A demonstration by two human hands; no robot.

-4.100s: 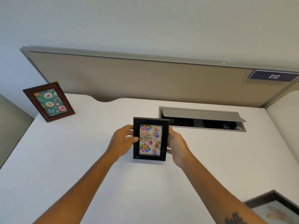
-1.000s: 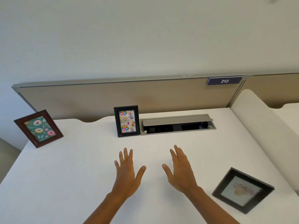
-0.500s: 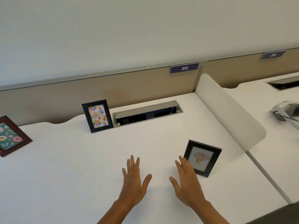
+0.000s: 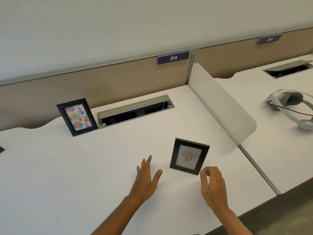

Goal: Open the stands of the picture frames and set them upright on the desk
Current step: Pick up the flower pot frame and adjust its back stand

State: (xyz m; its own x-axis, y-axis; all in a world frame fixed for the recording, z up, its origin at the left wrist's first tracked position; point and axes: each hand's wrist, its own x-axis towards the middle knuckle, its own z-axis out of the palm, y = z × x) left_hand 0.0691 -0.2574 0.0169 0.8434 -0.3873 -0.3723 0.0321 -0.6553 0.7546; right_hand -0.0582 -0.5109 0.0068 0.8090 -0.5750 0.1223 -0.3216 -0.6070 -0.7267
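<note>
A black frame with a pale flower picture (image 4: pixel 189 156) lies flat on the white desk (image 4: pixel 67 175) near its front right. My right hand (image 4: pixel 212 186) hovers just below that frame's lower right corner, fingers curled, holding nothing. My left hand (image 4: pixel 146 178) is spread open over the desk, left of the frame and apart from it. A black frame with a birthday picture (image 4: pixel 77 117) stands upright at the back. A sliver of the brown frame (image 4: pixel 2 149) shows at the left edge.
An open cable tray (image 4: pixel 135 111) sits in the desk beside the birthday frame. A white side divider (image 4: pixel 221 106) bounds the desk on the right. A white headset (image 4: pixel 293 107) with a cable lies on the neighbouring desk. A beige back panel (image 4: pixel 118 78) carries the label 212.
The view has swung right and down. The birthday frame, held 4 s ago, now stands alone at the back. My right hand has moved right of the flower frame and curled its fingers.
</note>
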